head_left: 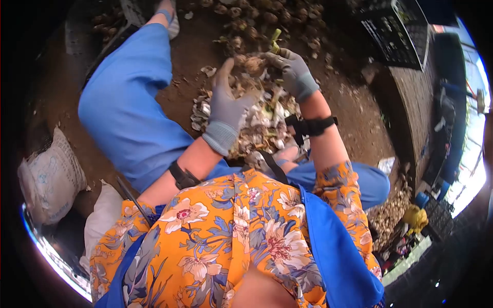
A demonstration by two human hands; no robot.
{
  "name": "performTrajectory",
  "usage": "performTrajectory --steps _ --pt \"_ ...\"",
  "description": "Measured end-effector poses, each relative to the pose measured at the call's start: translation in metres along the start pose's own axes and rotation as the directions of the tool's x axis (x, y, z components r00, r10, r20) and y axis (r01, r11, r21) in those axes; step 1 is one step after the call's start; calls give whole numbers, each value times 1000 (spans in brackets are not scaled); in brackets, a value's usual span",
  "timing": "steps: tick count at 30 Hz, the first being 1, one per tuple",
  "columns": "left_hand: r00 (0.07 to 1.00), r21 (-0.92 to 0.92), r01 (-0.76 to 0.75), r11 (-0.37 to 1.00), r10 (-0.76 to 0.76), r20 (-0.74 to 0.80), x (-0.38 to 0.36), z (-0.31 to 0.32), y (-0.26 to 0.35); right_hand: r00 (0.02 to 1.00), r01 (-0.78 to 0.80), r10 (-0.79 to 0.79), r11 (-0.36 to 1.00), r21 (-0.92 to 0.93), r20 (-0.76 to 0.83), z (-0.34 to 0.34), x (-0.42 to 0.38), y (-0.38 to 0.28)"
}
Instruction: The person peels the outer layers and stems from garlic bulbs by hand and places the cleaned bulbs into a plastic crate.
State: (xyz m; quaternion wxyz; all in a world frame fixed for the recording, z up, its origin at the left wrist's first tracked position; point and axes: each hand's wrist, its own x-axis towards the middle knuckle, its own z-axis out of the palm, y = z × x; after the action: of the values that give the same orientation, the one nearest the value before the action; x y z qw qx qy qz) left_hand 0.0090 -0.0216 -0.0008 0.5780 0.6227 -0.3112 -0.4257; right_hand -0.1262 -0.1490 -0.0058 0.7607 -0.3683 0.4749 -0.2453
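Note:
Both hands wear grey knitted gloves. My right hand point(295, 74) pinches a round brownish bulb point(253, 64) with a short green stalk stub point(276, 41) showing by the fingers. Just left of the bulb, my left hand point(226, 102) has its fingers and thumb spread apart, with nothing seen in them. Below both hands, between the legs, lies a heap of pale scales and peeled scraps point(267, 120). Farther out, several brown bulbs point(269, 15) are piled on the dirt floor.
Black plastic crates point(393, 33) stand at the upper right beside a wooden board point(413, 102). White sacks point(51, 177) rest at the left. A mound of small pale pieces point(387, 220) and a yellow bag point(415, 218) lie at the lower right. My blue-trousered leg point(128, 108) stretches forward.

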Motion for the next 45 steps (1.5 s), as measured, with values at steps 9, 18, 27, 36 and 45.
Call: performTrajectory --steps 9,18,27,36,45 --pt "839 84 -274 958 196 507 -23 -5 39 955 296 -287 939 178 -75 21 -126 19" --pt "804 48 -167 985 108 585 -39 -8 40 957 284 -289 926 250 -18 11 -149 31" --pt "754 -124 226 966 -94 650 -41 -6 51 951 309 -306 947 88 -47 16 -167 17" --pt "568 -284 695 661 -262 780 -31 -9 31 934 357 -353 926 121 -53 21 -170 20" --pt "817 153 -213 965 90 569 -38 -3 41 931 337 -302 927 166 -206 16 -157 39"
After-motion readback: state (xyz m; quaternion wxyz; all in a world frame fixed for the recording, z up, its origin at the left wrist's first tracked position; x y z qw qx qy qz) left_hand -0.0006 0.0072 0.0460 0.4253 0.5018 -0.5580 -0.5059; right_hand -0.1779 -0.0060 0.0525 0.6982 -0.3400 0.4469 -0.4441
